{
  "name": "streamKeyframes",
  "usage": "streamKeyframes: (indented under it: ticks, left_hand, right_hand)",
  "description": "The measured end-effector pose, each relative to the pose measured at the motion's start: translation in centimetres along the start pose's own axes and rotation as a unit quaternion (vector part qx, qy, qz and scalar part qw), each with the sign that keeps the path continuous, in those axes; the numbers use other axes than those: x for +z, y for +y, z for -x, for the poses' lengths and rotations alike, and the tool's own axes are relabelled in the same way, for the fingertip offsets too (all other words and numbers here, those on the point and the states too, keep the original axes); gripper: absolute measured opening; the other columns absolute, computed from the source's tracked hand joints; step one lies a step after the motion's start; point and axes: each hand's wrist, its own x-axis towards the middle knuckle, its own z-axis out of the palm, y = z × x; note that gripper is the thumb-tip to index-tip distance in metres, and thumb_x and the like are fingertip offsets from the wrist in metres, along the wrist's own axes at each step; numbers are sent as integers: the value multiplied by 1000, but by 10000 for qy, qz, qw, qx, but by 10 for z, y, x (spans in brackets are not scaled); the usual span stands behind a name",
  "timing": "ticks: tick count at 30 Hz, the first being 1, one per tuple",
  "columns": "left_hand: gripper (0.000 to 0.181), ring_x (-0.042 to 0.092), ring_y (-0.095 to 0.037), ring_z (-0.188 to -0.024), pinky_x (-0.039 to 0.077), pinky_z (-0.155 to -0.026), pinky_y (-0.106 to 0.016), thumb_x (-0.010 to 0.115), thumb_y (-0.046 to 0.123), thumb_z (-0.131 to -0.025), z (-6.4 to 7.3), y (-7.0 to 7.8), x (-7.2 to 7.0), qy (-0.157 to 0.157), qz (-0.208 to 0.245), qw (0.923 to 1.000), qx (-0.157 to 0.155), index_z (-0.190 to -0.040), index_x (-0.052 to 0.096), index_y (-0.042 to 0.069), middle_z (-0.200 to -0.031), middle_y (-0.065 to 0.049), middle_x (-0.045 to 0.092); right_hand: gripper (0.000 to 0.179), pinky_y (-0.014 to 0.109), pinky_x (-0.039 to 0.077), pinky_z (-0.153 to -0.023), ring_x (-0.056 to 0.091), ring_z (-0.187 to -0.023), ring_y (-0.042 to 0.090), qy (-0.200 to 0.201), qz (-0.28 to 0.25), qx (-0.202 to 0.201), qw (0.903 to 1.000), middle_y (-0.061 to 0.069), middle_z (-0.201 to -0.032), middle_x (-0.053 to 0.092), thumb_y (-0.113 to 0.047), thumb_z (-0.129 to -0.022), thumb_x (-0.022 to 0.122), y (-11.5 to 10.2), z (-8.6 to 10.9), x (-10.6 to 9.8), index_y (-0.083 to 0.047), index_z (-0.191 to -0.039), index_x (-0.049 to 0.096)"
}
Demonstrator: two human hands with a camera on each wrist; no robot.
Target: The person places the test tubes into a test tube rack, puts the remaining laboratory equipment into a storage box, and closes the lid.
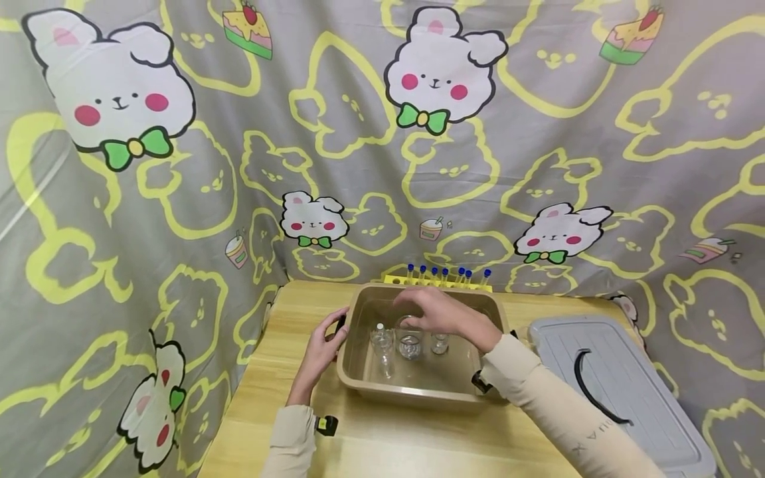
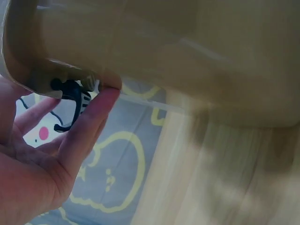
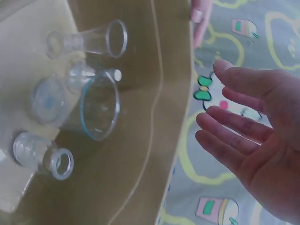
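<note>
A brown plastic bin (image 1: 412, 393) holds a beaker (image 3: 117, 115), a small glass bottle with a thick rim (image 3: 63, 164), a flared glass vessel (image 3: 96, 43) and a glass piece with a white top (image 1: 380, 328). My left hand (image 1: 325, 342) touches the bin's left side. In the left wrist view its extended fingers lie around a black latch (image 2: 75, 101), apparently without clasping it. Over the bin's far part, my right hand (image 1: 433, 311) hovers above the glassware, fingers spread and loosely bent, holding nothing.
Behind the bin, a yellow rack (image 1: 391, 279) carries several tubes with blue caps (image 1: 445, 272). A grey lid (image 1: 627, 392) with a black handle (image 1: 588, 392) lies at the right of the wooden table (image 1: 382, 445). A patterned curtain (image 1: 370, 166) encloses the back and sides.
</note>
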Motion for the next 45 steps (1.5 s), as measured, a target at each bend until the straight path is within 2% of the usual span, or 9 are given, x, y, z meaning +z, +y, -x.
streamKeyframes:
  ticks: [4,10,15,20,24,28,35,38,45]
  left_hand:
    - [45,70,-35,-86,58,-50,-36,60,17,-105,-3,2,0,-122,96,9998,-93,-150,54,16,-152,-16,46]
    - [47,63,-51,-110,61,-58,-52,57,16,-107,-4,1,0,-227,248,9993,-189,-153,49,13,-153,-20,42]
    - [48,58,-57,-117,59,-62,-61,54,12,-108,-5,-1,0,-262,297,9990,-192,-155,44,6,-155,-25,38]
    - [48,60,-52,-116,61,-60,-51,55,14,-108,-3,1,0,-221,246,9992,-238,-154,46,8,-154,-24,40]
    - [48,59,-50,-120,62,-59,-46,58,19,-107,-3,1,0,-208,228,9993,-215,-154,48,16,-153,-21,41]
    - [48,57,-51,-123,62,-58,-44,57,19,-107,-2,0,1,-265,227,9993,-152,-155,47,18,-153,-21,40]
    - [48,56,-50,-124,59,-53,-38,57,19,-107,-3,-4,2,-243,115,9996,-91,-154,48,17,-152,-23,41]
    - [48,56,-51,-123,56,-48,-33,57,20,-107,-3,-5,3,-252,116,9996,-71,-154,48,16,-152,-23,41]
    - [48,57,-49,-123,49,-43,-28,57,19,-108,-3,-3,4,-246,90,9997,-35,-155,47,15,-152,-23,40]
  right_hand:
    - [40,45,53,-98,64,-116,30,176,-131,259,9994,13,-127,68,-19,-93,78,1,12,-11,-4,-128,68]
    - [40,46,52,-100,64,-117,30,503,-11,130,9986,15,-125,69,-20,-93,78,7,28,-22,-2,-127,68]
    - [39,49,52,-100,64,-118,32,873,41,304,9957,12,-126,69,-19,-93,79,14,44,-30,-3,-127,68]
    - [42,56,49,-102,61,-123,35,1296,81,539,9901,13,-128,68,-20,-92,80,18,61,-37,-3,-128,68]
    - [43,58,49,-101,62,-121,36,1609,167,598,9850,15,-128,67,-19,-91,81,25,74,-39,-4,-128,67]
    - [43,56,54,-92,64,-116,37,1901,191,794,9784,16,-126,68,-19,-90,82,36,92,-40,-2,-128,68]
    - [39,59,53,-92,61,-118,39,2066,23,1510,9667,19,-130,65,-17,-98,73,63,127,-40,-1,-132,65]
    - [37,60,52,-91,61,-117,42,2192,244,1720,9601,22,-128,65,-12,-98,71,77,141,-37,1,-132,64]
    - [40,65,44,-99,56,-120,48,2460,463,1776,9517,26,-126,64,-3,-92,75,105,168,-22,6,-129,64]
